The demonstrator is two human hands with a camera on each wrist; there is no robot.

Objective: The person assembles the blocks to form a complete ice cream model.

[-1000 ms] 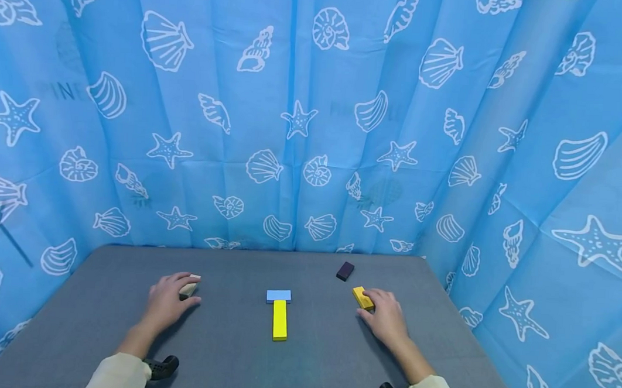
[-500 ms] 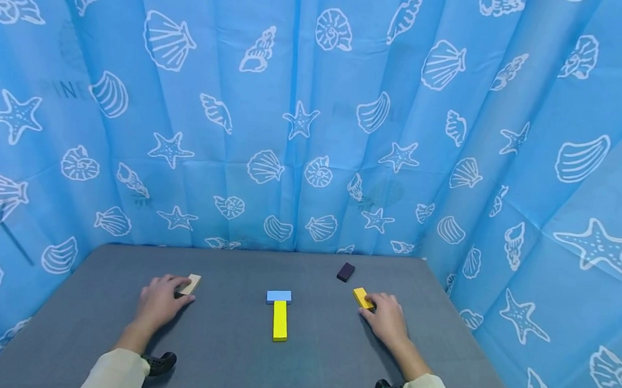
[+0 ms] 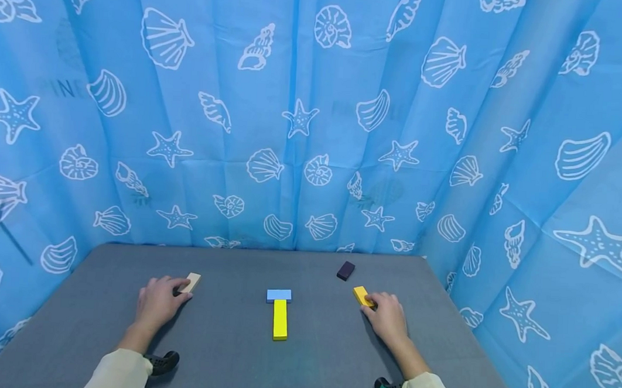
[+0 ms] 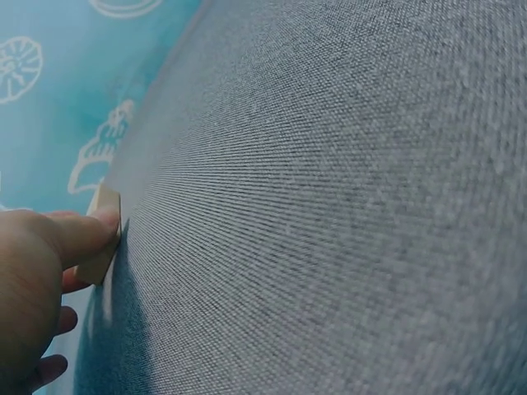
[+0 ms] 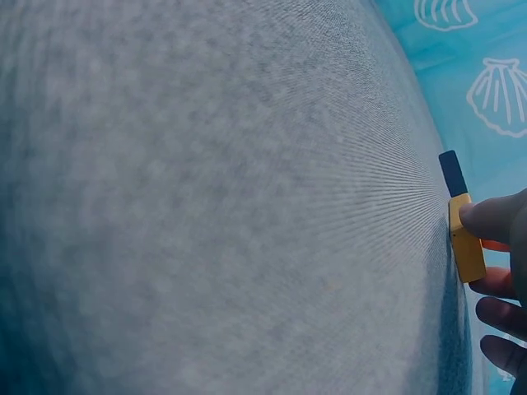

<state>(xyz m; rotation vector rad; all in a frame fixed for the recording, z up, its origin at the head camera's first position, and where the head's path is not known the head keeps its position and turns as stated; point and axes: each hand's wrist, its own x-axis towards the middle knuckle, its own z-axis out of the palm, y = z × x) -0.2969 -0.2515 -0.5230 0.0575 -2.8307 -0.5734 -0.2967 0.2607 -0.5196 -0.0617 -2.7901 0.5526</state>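
On the left of the table, my left hand [image 3: 156, 304] pinches a pale wooden block [image 3: 192, 282] between thumb and fingers. The left wrist view shows the thumb across the face of that wooden block [image 4: 104, 239]. Over on the right, my right hand [image 3: 387, 319] pinches an orange-yellow block [image 3: 361, 294]; its thumb lies on the yellow block [image 5: 466, 247] in the right wrist view. Midway between the hands, a light blue block [image 3: 279, 296] lies crosswise at the far end of a bright yellow block [image 3: 280, 321], forming a T.
A dark block [image 3: 346, 271] lies behind the orange-yellow one, near the far edge. The grey cloth-covered table [image 3: 228, 354] meets a blue curtain [image 3: 304, 129] with shell prints at the back and sides. Black wrist straps [image 3: 163, 363] sit on both wrists.
My left hand has drawn slightly left and back, uncovering more of the pale block and taking hold of it. The right hand has barely moved at the orange-yellow block.
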